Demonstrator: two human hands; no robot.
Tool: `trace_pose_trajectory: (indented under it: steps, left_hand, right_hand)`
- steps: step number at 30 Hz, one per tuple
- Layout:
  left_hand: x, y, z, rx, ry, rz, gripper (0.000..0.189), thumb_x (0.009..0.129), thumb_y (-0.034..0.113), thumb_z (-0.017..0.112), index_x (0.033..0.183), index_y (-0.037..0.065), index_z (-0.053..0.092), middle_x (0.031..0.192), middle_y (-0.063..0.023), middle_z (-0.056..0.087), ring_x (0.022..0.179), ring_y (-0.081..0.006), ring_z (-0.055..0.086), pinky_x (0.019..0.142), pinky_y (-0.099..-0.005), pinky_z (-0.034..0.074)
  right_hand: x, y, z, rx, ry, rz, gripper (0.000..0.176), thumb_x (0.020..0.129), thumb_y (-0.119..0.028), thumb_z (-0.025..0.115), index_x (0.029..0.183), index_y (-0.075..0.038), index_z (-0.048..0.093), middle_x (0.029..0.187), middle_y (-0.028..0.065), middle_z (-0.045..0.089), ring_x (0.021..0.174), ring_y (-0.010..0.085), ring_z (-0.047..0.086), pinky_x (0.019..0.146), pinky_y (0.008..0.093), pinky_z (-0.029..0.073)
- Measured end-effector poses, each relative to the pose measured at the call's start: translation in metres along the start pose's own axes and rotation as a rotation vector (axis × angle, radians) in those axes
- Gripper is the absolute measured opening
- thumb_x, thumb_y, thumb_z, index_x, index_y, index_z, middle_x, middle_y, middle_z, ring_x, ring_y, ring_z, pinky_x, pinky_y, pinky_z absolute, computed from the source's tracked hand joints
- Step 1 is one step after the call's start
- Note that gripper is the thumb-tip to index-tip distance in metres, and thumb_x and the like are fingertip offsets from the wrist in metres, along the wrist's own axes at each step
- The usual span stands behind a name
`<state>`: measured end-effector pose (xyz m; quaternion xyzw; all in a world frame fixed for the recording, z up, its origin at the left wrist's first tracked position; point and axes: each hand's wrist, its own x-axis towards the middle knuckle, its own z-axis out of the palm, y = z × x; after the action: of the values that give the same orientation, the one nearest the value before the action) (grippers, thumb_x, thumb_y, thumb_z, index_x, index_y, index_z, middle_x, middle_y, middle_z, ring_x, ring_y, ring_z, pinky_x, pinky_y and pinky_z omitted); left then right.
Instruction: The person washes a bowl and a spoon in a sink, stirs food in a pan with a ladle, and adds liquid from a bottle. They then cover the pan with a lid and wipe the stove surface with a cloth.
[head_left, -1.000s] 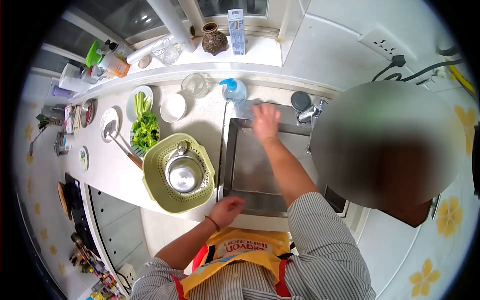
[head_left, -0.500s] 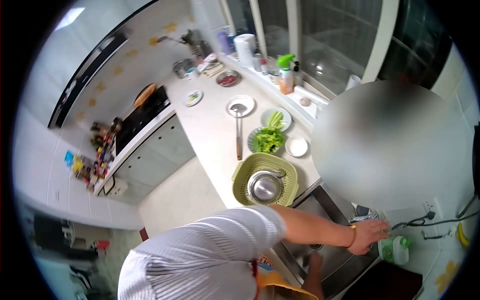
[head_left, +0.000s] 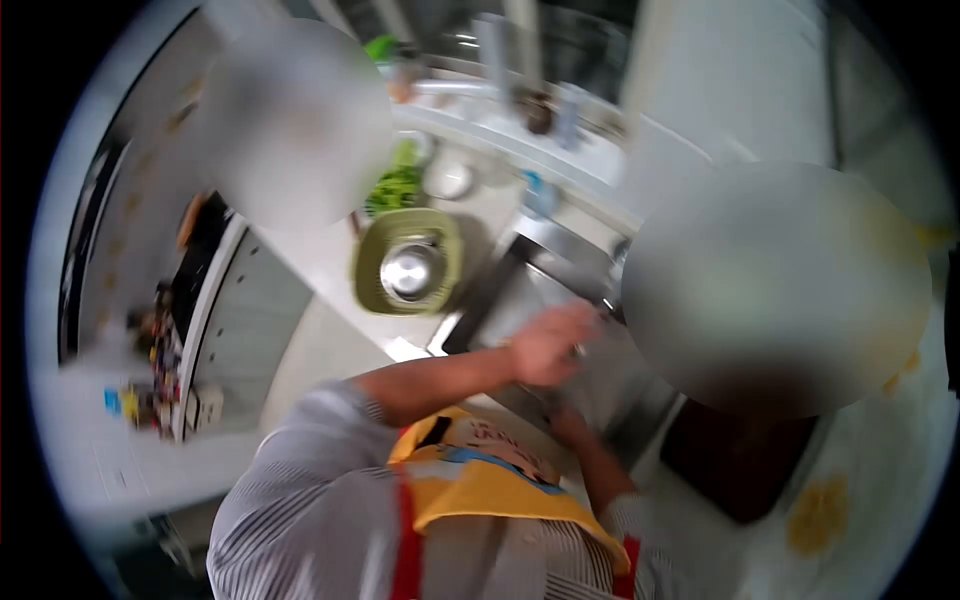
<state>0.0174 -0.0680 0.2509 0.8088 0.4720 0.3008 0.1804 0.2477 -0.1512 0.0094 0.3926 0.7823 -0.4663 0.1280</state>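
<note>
My left hand [head_left: 553, 345] is over the steel sink [head_left: 530, 290], its fingers smeared by motion; a small shiny spot shows beside them, too blurred to identify. Lower in the view, my right hand [head_left: 568, 422] reaches into the sink below my left hand, and its fingers cannot be made out. Left of the sink, a green strainer basket [head_left: 365, 270] holds a shiny metal bowl [head_left: 411, 270], apart from both hands.
Leafy greens [head_left: 395, 187] and a white bowl [head_left: 449, 180] sit behind the basket. A blue-topped bottle [head_left: 540, 195] stands behind the sink. A dark board-like surface [head_left: 740, 450] lies to the right. Two round patches of the view are blurred out.
My left hand has drawn back from the white-and-green bottle beside the sink to above the basin, near my right hand. The view has swung right, and more of the yellow apron shows.
</note>
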Motion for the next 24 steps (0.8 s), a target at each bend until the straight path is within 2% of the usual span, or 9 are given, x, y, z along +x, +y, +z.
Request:
trace_pose_trajectory:
  steps: [2, 5, 8, 11, 14, 17, 21, 23, 24]
  left_hand:
    - [-0.052, 0.01, -0.027, 0.06, -0.14, -0.273, 0.062, 0.078, 0.016, 0.079, 0.136, 0.008, 0.061, 0.151, -0.021, 0.05, 0.144, -0.0455, 0.042, 0.12, -0.0516, 0.036]
    - [-0.125, 0.008, -0.049, 0.107, -0.1, -0.453, 0.053, 0.08, 0.012, 0.076, 0.131, 0.007, 0.063, 0.15, -0.0205, 0.052, 0.145, -0.0442, 0.041, 0.118, -0.0487, 0.039]
    - [-0.167, 0.021, -0.066, 0.116, -0.122, -0.619, 0.048, 0.082, 0.012, 0.075, 0.129, 0.007, 0.065, 0.149, -0.0199, 0.053, 0.145, -0.0434, 0.041, 0.117, -0.0474, 0.041]
    - [-0.201, 0.02, -0.077, 0.137, -0.138, -0.635, 0.046, 0.083, 0.015, 0.074, 0.128, 0.008, 0.066, 0.147, -0.018, 0.055, 0.143, -0.0427, 0.044, 0.116, -0.0474, 0.043]
    - [-0.227, 0.018, -0.096, 0.123, -0.128, -0.721, 0.045, 0.084, 0.016, 0.074, 0.127, 0.008, 0.067, 0.145, -0.0176, 0.057, 0.143, -0.0416, 0.045, 0.116, -0.0467, 0.043]
    - [-0.27, 0.005, -0.112, 0.124, -0.098, -0.766, 0.043, 0.084, 0.016, 0.073, 0.126, 0.007, 0.067, 0.142, -0.0181, 0.06, 0.14, -0.0411, 0.048, 0.114, -0.0455, 0.044]
    - [-0.311, -0.016, -0.138, 0.072, -0.08, -0.817, 0.04, 0.085, 0.016, 0.073, 0.124, 0.006, 0.068, 0.14, -0.0189, 0.061, 0.136, -0.0399, 0.052, 0.113, -0.0444, 0.045]
    - [-0.332, -0.03, -0.153, 0.029, -0.057, -0.793, 0.04, 0.085, 0.015, 0.073, 0.123, 0.005, 0.067, 0.138, -0.0192, 0.062, 0.132, -0.0398, 0.055, 0.111, -0.0442, 0.046]
    - [-0.343, -0.038, -0.162, 0.021, -0.066, -0.766, 0.04, 0.085, 0.015, 0.073, 0.123, 0.005, 0.067, 0.138, -0.0192, 0.062, 0.132, -0.0398, 0.055, 0.111, -0.0442, 0.046]
  right_hand:
    - [-0.034, -0.056, -0.061, 0.216, -0.132, 0.302, 0.055, 0.104, -0.048, 0.048, 0.125, 0.0, 0.065, 0.126, 0.0296, 0.065, 0.118, 0.045, 0.062, 0.102, 0.0498, 0.048]
    - [-0.012, -0.021, -0.027, 0.245, -0.038, 0.323, 0.059, 0.105, -0.05, 0.046, 0.121, 0.003, 0.067, 0.125, 0.0324, 0.064, 0.119, 0.0455, 0.061, 0.102, 0.0489, 0.048]
    - [-0.002, -0.011, -0.016, 0.117, -0.014, 0.129, 0.063, 0.103, -0.054, 0.048, 0.118, 0.003, 0.068, 0.125, 0.0329, 0.065, 0.119, 0.0447, 0.061, 0.103, 0.0487, 0.047]
    - [-0.005, -0.028, -0.03, 0.188, -0.048, 0.402, 0.064, 0.104, -0.054, 0.045, 0.124, 0.003, 0.066, 0.134, 0.0302, 0.062, 0.122, 0.0463, 0.059, 0.105, 0.0487, 0.047]
    - [0.002, 0.002, 0.016, 0.116, 0.04, 0.24, 0.063, 0.105, -0.052, 0.043, 0.125, 0.003, 0.066, 0.132, 0.0284, 0.064, 0.123, 0.0465, 0.058, 0.106, 0.0498, 0.046]
    - [-0.006, -0.011, 0.032, 0.218, 0.156, 0.274, 0.059, 0.104, -0.052, 0.043, 0.125, -0.002, 0.067, 0.124, 0.026, 0.067, 0.123, 0.0463, 0.057, 0.106, 0.0506, 0.045]
    - [-0.002, -0.087, 0.023, 0.385, 0.226, 0.276, 0.06, 0.101, -0.057, 0.049, 0.121, -0.005, 0.07, 0.12, 0.0242, 0.068, 0.118, 0.0464, 0.059, 0.102, 0.049, 0.046]
    - [0.01, -0.103, 0.043, 0.072, 0.578, 0.114, 0.06, 0.095, -0.06, 0.058, 0.108, -0.004, 0.073, 0.108, 0.0239, 0.071, 0.106, 0.0445, 0.065, 0.093, 0.0488, 0.051]
    - [0.009, -0.12, 0.032, 0.074, 0.6, 0.133, 0.06, 0.095, -0.06, 0.058, 0.108, -0.004, 0.073, 0.108, 0.0239, 0.071, 0.106, 0.0445, 0.065, 0.093, 0.0488, 0.051]
